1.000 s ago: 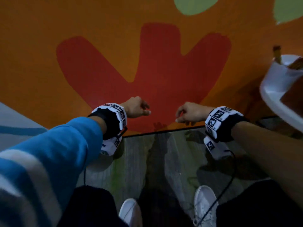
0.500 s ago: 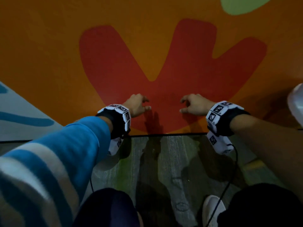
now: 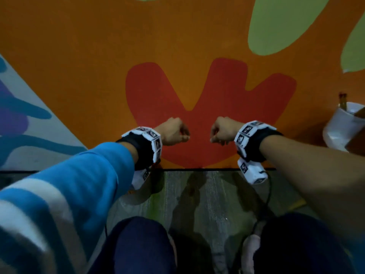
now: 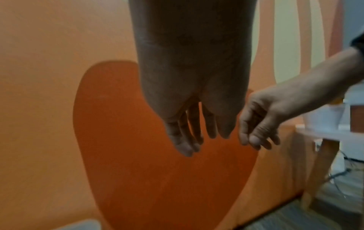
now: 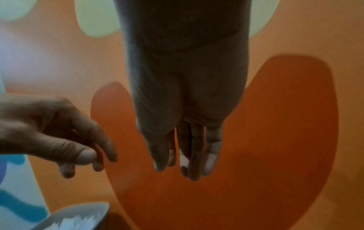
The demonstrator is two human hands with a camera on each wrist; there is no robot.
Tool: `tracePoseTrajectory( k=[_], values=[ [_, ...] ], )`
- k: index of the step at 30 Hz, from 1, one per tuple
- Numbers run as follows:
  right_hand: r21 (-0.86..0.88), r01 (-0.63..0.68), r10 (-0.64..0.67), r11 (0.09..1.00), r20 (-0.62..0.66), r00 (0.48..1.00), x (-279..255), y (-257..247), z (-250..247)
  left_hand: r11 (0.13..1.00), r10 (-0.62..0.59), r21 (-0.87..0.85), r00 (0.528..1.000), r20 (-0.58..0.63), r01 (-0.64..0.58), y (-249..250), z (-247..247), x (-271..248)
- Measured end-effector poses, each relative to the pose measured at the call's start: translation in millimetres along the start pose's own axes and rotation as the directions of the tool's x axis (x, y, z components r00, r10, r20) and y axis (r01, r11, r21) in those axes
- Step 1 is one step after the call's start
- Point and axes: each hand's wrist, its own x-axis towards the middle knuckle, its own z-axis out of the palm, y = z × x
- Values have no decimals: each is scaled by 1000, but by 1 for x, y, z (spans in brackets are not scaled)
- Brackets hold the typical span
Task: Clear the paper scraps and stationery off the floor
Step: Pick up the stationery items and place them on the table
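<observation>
My left hand [image 3: 175, 133] and right hand [image 3: 223, 131] hang side by side over the red shape [image 3: 197, 135] of the orange mat [image 3: 98, 66], a small gap between them. In the left wrist view the left hand [image 4: 197, 140] has loose, relaxed fingers that hold nothing. The right hand [image 5: 185, 158] is equally slack and empty in the right wrist view. A white container [image 3: 343, 125] with pencils [image 3: 342, 100] standing in it sits at the right edge. No scraps or loose stationery show on the mat here.
The mat's black front edge [image 3: 197, 169] meets grey floor [image 3: 207, 194] near my knees. A cable [image 3: 268, 194] hangs from the right wrist. A brown box corner [image 3: 357, 143] sits beside the container. A white dish rim [image 5: 74, 217] shows low in the right wrist view.
Both hands have lifted off the mat and their fingers have curled in loosely. The view has shifted, and the white container is back in sight at the right.
</observation>
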Motion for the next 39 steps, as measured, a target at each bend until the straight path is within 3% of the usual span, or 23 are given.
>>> tracePoseTrajectory(
  k=[5,9,15,20,22,25,27,30,32,34,37,39],
  values=[
    [87,-32,19,996,149,989,68,23,127,984,-101,-129,985,140,119,-63,110,18],
    [223,-202,145,954,247,958,120,67,222,942,-208,-191,928,310,275,-109,204,41],
    [310,-291,241,905,190,952,179,129,329,886,-315,-216,874,371,411,-164,301,61],
    [269,-308,279,912,144,950,215,156,392,920,-347,-31,850,396,390,-202,364,74],
    [296,-293,266,909,129,955,225,156,402,935,-336,40,849,407,351,-212,377,79],
    [546,-358,338,758,142,931,236,151,412,934,-351,119,815,461,336,-221,396,87],
    [574,-328,322,750,116,940,245,154,420,936,-348,138,793,499,324,-224,403,89],
    [503,-313,298,806,114,948,248,155,431,941,-326,108,773,544,321,-228,398,91],
    [380,-267,288,886,2,958,245,155,432,943,-306,72,765,567,324,-227,392,92],
    [321,-152,196,935,-108,975,242,155,436,945,-300,70,758,579,321,-228,388,90],
    [283,-86,134,955,-158,978,238,156,435,950,-291,89,751,593,298,-229,390,90],
    [303,-114,163,946,-139,977,241,154,437,952,-283,80,745,604,296,-231,388,90]
  ],
)
